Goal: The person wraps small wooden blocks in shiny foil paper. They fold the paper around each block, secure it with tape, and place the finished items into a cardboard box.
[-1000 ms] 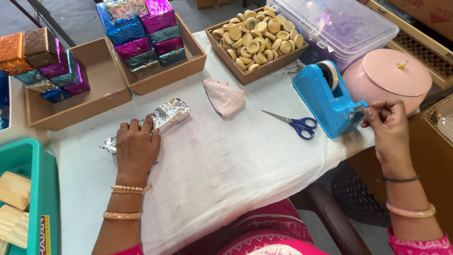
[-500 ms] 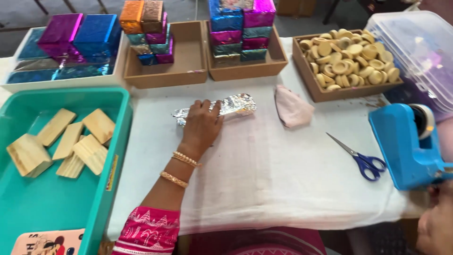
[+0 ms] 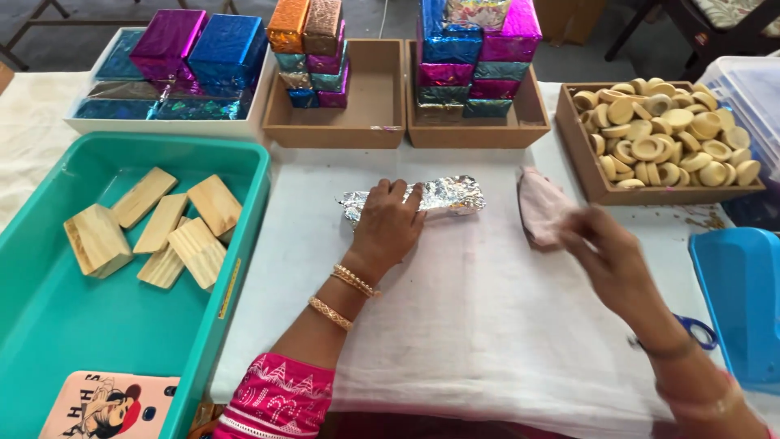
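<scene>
Left hand (image 3: 388, 221) flat, pinning silver foil-wrapped block (image 3: 422, 197) mid-counter (image 3: 455, 325), just below cardboard trays; right hand (image 3: 609, 256) blurred beside pink cloth (image 3: 540, 207), grip unclear; best to keep pressure even so foil stays smooth.

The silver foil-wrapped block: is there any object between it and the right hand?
Nothing visible does. The right hand is blurred above bare white cloth; the pink cloth piece lies just beside that path. The left hand already presses the silver foil-wrapped block.
</scene>
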